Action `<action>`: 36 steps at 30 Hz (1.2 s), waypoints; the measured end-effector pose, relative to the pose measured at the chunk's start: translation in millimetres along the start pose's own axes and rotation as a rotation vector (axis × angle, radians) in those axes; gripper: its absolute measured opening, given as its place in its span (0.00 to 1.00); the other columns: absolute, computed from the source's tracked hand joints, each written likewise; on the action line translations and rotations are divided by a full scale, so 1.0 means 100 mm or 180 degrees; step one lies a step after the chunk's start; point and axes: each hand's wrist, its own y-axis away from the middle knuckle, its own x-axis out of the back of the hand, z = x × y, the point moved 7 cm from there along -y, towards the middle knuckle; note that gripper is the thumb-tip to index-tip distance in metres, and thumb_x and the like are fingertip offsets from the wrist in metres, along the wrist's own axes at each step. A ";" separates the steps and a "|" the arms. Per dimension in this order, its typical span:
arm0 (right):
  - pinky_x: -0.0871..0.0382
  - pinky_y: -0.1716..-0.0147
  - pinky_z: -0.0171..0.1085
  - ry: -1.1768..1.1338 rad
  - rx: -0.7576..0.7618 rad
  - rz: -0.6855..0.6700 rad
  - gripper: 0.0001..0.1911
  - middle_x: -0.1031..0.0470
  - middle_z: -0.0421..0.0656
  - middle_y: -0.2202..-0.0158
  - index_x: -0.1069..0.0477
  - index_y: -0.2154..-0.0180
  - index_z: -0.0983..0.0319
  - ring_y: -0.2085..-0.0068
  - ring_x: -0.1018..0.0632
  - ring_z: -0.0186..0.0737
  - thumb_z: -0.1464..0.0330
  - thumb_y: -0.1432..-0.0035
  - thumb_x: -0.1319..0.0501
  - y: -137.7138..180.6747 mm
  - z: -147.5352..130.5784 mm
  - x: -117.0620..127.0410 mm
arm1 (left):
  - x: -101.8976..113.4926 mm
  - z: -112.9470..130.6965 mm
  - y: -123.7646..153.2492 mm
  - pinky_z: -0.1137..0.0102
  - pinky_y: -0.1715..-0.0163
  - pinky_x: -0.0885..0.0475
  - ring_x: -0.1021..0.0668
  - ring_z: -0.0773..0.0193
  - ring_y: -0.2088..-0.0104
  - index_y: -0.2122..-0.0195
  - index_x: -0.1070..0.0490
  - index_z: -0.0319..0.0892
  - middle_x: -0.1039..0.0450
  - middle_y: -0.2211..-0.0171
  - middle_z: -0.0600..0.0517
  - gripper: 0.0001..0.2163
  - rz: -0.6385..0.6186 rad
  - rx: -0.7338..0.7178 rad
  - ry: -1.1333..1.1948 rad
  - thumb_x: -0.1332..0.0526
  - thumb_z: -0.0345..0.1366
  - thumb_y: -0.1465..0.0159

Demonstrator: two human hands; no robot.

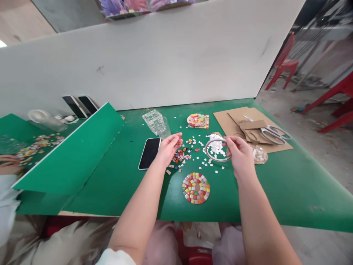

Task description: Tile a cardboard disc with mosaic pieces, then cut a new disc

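Holding the grey ring (217, 160) is the right hand (239, 156), with thumb and fingers pinched on its right side. The ring is just right of the middle of the frame and tips over the white tiles (215, 145). A light pinch on the rim should do, and lifting it a bit would help it not push the little tiles around. The left hand (168, 147) is left of it, fingertips close together near the coloured tiles (180, 156); I can't tell if something small is between them.

Below both hands, in the lower middle, lies the round tile piece (196, 187), with a bare brown spot in its centre. Wrists should stay high so they don't bump it.

The table's (132, 195) near edge runs along the bottom, not far below that piece. Green top shows on both sides of it, so that is good room for moving. Left of the hands is the phone (149, 154); on the right, cardboard (278, 145) and scissors (271, 136) crowd the way. The white wall (165, 66) stops things at the back.
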 end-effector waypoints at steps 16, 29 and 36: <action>0.40 0.80 0.31 0.0226 0.0027 -0.0466 0.14 0.29 0.40 0.73 0.25 0.60 0.61 0.79 0.35 0.29 0.64 0.47 0.43 0.05 0.09 -0.18 | 0.01 0.09 0.24 0.66 0.60 0.31 0.25 0.63 0.67 0.68 0.26 0.43 0.25 0.69 0.52 0.07 0.0109 -0.0276 -0.1028 0.35 0.36 0.49; 0.38 0.78 0.32 0.0260 0.0084 -0.0530 0.13 0.28 0.40 0.73 0.25 0.61 0.61 0.78 0.34 0.29 0.66 0.47 0.43 0.07 0.08 -0.21 | -0.08 0.18 0.27 0.74 0.67 0.33 0.26 0.68 0.72 0.70 0.31 0.43 0.28 0.73 0.55 0.02 0.0053 -0.0809 -0.2149 0.42 0.33 0.44; 0.38 0.79 0.31 0.0280 0.0074 -0.0539 0.12 0.28 0.39 0.73 0.25 0.61 0.60 0.79 0.34 0.28 0.67 0.47 0.43 0.08 0.06 -0.22 | -0.08 0.12 0.26 0.74 0.69 0.33 0.27 0.68 0.73 0.69 0.28 0.42 0.27 0.73 0.54 0.05 -0.0055 -0.0743 -0.2313 0.42 0.32 0.45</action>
